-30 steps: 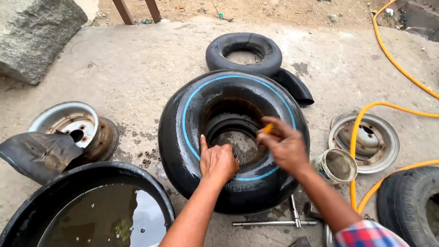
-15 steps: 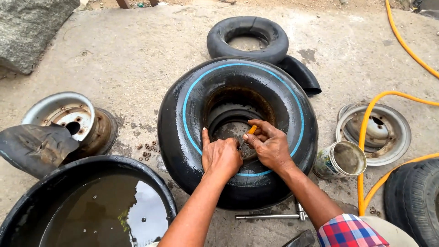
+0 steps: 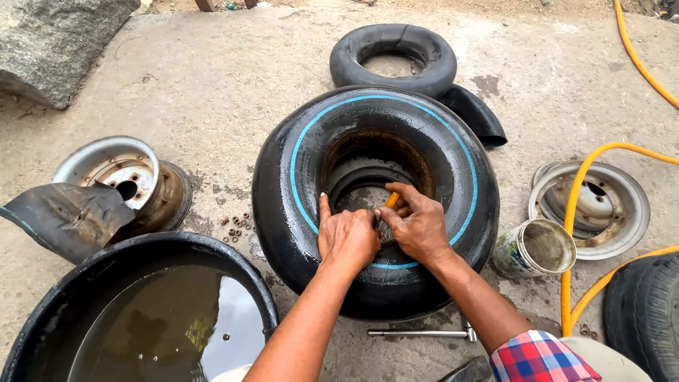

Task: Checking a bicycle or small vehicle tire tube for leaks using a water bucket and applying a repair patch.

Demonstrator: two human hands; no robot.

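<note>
A black tyre with a blue ring [image 3: 453,163] lies flat on the concrete in front of me. My left hand [image 3: 346,237] rests on its near inner rim, fingers curled over the edge. My right hand [image 3: 417,223] is beside it, touching it, and holds a small orange stick-like tool [image 3: 391,199] that points into the tyre's opening. What the tool's tip touches is hidden by my fingers.
A black tub of murky water [image 3: 141,318] sits at near left. A steel wheel rim [image 3: 117,173] with a rubber scrap [image 3: 67,216] lies left; another rim [image 3: 594,205], a tin can [image 3: 534,247], an orange hose [image 3: 573,212] and a second tyre [image 3: 647,311] lie right. An inner tube [image 3: 392,56] lies behind; a wrench [image 3: 417,331] lies near.
My right hand has come down from above the tyre's rim to meet my left hand at the near inner edge. The view has shifted closer to the tyre.
</note>
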